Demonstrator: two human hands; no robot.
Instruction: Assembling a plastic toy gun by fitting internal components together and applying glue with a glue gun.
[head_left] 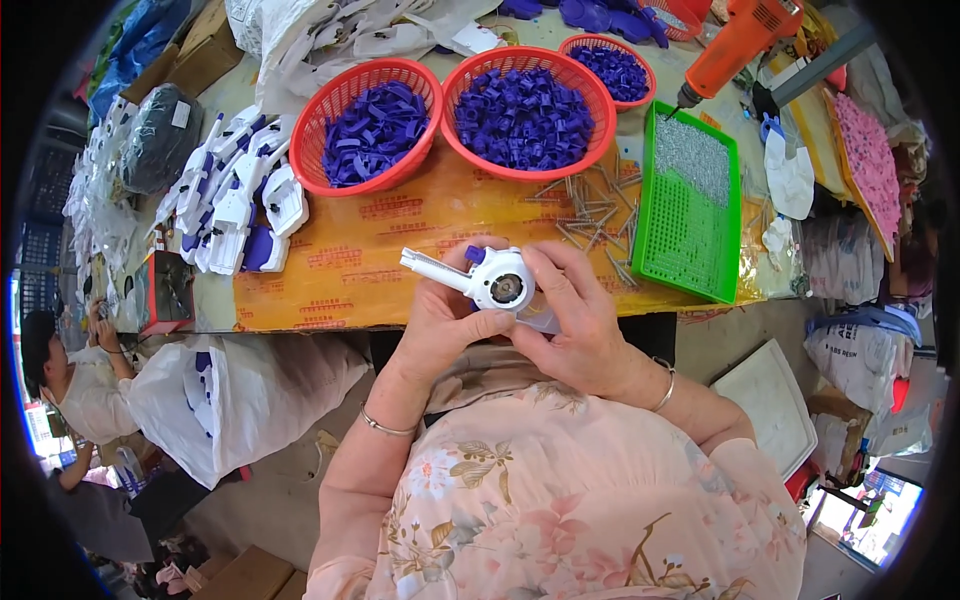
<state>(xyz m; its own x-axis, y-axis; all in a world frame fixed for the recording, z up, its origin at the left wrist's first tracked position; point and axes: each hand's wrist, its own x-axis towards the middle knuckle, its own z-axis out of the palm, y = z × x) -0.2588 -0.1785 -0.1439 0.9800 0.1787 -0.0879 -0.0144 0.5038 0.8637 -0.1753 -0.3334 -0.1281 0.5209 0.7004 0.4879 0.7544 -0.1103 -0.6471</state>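
Observation:
Between my two hands, just over the table's front edge, is a white plastic device (487, 268) with a round head, a dark circular opening, a slotted arm pointing left and a small purple part on top. My left hand (440, 318) is closed around its left side, thumb along the lower edge. My right hand (578, 318) grips the right side, fingers bent over the round head. What lies under the device is hidden by my fingers.
Red baskets (310, 160) of small purple parts stand at the back. A green tray (735, 225) of screws sits at right, loose long screws (590, 215) beside it. An orange electric screwdriver (735, 50) hangs above. White-and-purple assemblies (240, 195) pile at left; a person (85, 385) sits beyond.

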